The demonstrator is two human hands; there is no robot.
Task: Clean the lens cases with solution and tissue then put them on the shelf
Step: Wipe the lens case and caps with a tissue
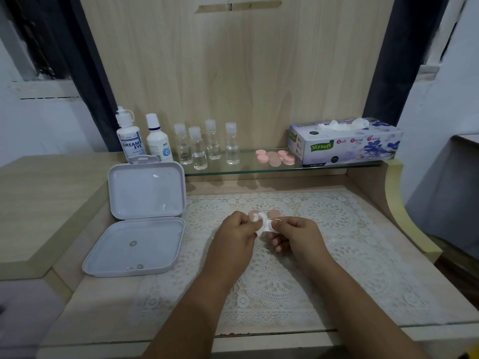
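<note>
Over the lace mat, my left hand (239, 230) and my right hand (293, 233) meet. Between them sits a small white lens case (267, 225) with a bit of white tissue (258, 217) pressed against it. My left fingers pinch the tissue; my right thumb and fingers hold the case. Just behind my fingers two pale pink caps (273, 213) lie on the mat. Several pink lens case pieces (276, 157) rest on the glass shelf (233, 171). Two solution bottles (131, 139) stand at the shelf's left end.
An open white plastic box (140, 218) lies on the left with small bits inside. Several small clear bottles (204, 146) stand mid-shelf. A tissue box (344, 142) sits at the shelf's right end. A raised wooden ledge (39, 203) borders the left.
</note>
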